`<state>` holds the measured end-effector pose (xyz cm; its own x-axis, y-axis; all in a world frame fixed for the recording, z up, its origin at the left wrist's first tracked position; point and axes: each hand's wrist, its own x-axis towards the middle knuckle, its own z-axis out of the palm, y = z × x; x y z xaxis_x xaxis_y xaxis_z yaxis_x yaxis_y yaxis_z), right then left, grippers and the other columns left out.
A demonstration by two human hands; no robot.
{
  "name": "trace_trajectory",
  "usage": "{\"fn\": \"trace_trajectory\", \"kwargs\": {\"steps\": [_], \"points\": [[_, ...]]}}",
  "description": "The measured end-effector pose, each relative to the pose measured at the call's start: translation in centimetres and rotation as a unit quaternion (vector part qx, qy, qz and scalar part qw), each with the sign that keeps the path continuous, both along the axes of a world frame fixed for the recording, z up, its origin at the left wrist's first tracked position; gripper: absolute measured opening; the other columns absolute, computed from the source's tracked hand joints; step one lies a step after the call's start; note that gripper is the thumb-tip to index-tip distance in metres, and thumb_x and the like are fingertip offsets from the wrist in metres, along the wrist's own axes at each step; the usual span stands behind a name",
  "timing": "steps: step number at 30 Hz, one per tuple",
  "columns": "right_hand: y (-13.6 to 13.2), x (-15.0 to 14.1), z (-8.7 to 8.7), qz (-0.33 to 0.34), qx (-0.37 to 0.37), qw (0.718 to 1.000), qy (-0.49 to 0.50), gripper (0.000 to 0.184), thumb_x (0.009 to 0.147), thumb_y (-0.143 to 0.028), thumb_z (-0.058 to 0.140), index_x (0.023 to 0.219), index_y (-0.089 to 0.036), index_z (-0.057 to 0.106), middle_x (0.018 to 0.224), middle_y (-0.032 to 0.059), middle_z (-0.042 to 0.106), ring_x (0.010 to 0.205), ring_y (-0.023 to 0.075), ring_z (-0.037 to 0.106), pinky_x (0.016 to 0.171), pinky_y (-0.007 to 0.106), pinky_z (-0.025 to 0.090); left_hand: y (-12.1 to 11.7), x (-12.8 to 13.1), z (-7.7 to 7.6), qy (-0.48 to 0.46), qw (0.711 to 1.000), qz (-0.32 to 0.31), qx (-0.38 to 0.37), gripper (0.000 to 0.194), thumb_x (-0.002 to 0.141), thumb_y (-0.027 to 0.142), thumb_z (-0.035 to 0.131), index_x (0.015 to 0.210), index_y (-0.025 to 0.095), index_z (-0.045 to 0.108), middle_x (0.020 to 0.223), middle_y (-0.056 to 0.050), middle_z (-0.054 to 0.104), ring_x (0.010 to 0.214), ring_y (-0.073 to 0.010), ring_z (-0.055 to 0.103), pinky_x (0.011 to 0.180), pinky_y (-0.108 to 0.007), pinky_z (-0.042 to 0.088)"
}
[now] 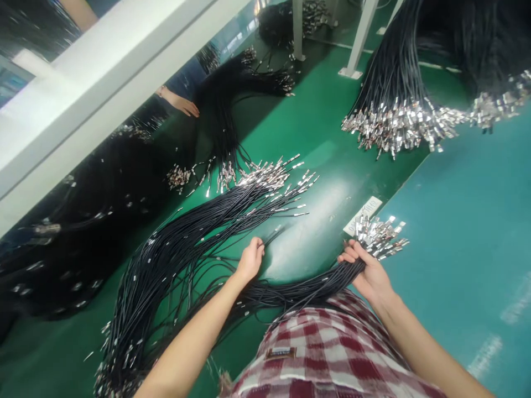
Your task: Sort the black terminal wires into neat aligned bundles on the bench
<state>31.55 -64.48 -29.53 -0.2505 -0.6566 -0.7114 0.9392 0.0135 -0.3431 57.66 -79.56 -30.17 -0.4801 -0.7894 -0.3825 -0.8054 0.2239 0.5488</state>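
Note:
My right hand [368, 271] is closed round a bundle of thin black wires [315, 287] just below their silver metal terminals [379, 235], which fan out past my fingers. My left hand [250, 258] pinches one black wire [271, 237] from a loose spread of black wires [199, 243] on the green table [323, 138]. The wire ends of that spread carry silver terminals [274, 177] pointing up and right. The gripped bundle runs between both hands, just above my red-checked shirt.
More black wire bundles lie at the left [83, 221], top middle [236, 94] and top right [398, 110], with silver terminals. A white label [363, 214] is stuck on the table. Another person's hand [182, 103] rests at the far side. A white beam [103, 72] crosses the upper left.

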Motion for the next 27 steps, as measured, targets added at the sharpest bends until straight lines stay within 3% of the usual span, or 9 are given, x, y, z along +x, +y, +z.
{"fn": "trace_trajectory", "kwargs": {"steps": [3,5,7,10,14,18,21,24,27], "points": [[-0.5,0.0,0.0,0.016,-0.007,1.0,-0.002,0.038,0.06,-0.03,0.088,0.082,-0.02,0.058,0.057,-0.0114,0.039,0.048,0.0051,0.042,0.061,0.022,0.051,2.2,-1.4,3.5,0.197,0.965,0.113,0.131,0.023,0.094,0.043,0.042,0.094,0.02,0.045,0.058,0.006,0.048,0.054,-0.0106,0.045,0.056,-0.022,0.037],[-0.9,0.1,0.2,0.02,-0.02,1.0,0.004,0.036,0.061,-0.03,0.087,0.079,-0.02,0.058,0.056,-0.0108,0.039,0.047,0.0055,0.042,0.06,0.022,0.051,3.7,-4.2,5.3,0.28,0.929,0.122,0.209,0.036,0.089,0.053,0.05,0.097,0.018,0.049,0.057,0.006,0.049,0.05,-0.0088,0.042,0.05,-0.02,0.032],[-1.2,0.4,0.7,0.021,-0.031,0.999,0.014,0.033,0.063,-0.031,0.086,0.076,-0.019,0.059,0.056,-0.0094,0.043,0.049,0.0063,0.044,0.061,0.022,0.051,5.1,-7.4,6.2,0.311,0.901,0.108,0.281,0.043,0.085,0.057,0.054,0.096,0.016,0.052,0.055,0.005,0.051,0.046,-0.0078,0.04,0.047,-0.02,0.029],[-1.4,0.8,1.6,0.031,-0.042,0.998,0.031,0.03,0.065,-0.034,0.085,0.08,-0.018,0.064,0.059,-0.0059,0.053,0.055,0.0094,0.053,0.061,0.024,0.051,7.1,-11.1,5.9,0.314,0.88,0.102,0.341,0.044,0.082,0.059,0.056,0.09,0.016,0.052,0.051,0.005,0.051,0.042,-0.0067,0.034,0.043,-0.02,0.025],[-1.4,1.0,2.3,0.014,-0.022,0.998,0.05,0.036,0.06,-0.035,0.088,0.085,-0.017,0.07,0.072,-0.0018,0.064,0.058,0.0116,0.058,0.059,0.025,0.052,8.4,-12.5,4.8,0.316,0.889,0.102,0.314,0.038,0.085,0.053,0.056,0.087,0.015,0.053,0.052,0.005,0.05,0.043,-0.0063,0.037,0.044,-0.019,0.027],[-1.2,0.8,2.4,0.011,0.023,0.997,0.076,0.033,0.058,-0.034,0.089,0.081,-0.018,0.072,0.076,-0.0019,0.068,0.061,0.0113,0.06,0.058,0.024,0.053,7.4,-12.1,4.9,0.313,0.896,0.114,0.293,0.035,0.09,0.048,0.052,0.09,0.014,0.06,0.062,0.0,0.061,0.047,-0.0084,0.049,0.051,-0.021,0.039],[-1.4,0.9,2.4,0.008,0.023,0.996,0.086,0.032,0.058,-0.034,0.088,0.082,-0.017,0.074,0.083,0.0009,0.071,0.068,0.0122,0.063,0.064,0.023,0.055,6.1,-13.0,5.2,0.316,0.913,0.164,0.197,0.029,0.089,0.038,0.055,0.095,0.014,0.068,0.092,-0.011,0.072,0.082,-0.0186,0.066,0.078,-0.03,0.052],[-1.8,1.3,2.6,-0.009,0.012,0.996,0.085,0.03,0.057,-0.032,0.088,0.08,-0.018,0.074,0.093,0.0049,0.073,0.081,0.0177,0.067,0.077,0.029,0.057,6.2,-15.3,5.5,0.32,0.927,0.156,0.116,0.025,0.09,0.026,0.053,0.102,0.015,0.072,0.115,-0.012,0.07,0.113,-0.0246,0.061,0.103,-0.04,0.044],[-2.1,1.7,2.7,-0.056,0.036,0.992,0.104,0.035,0.049,-0.029,0.09,0.079,-0.02,0.073,0.096,0.0032,0.074,0.093,0.0207,0.067,0.085,0.031,0.056,7.6,-17.6,6.1,0.336,0.93,0.118,0.086,0.031,0.092,0.021,0.049,0.112,0.017,0.071,0.13,-0.011,0.062,0.125,-0.0235,0.053,0.113,-0.042,0.036]]}}
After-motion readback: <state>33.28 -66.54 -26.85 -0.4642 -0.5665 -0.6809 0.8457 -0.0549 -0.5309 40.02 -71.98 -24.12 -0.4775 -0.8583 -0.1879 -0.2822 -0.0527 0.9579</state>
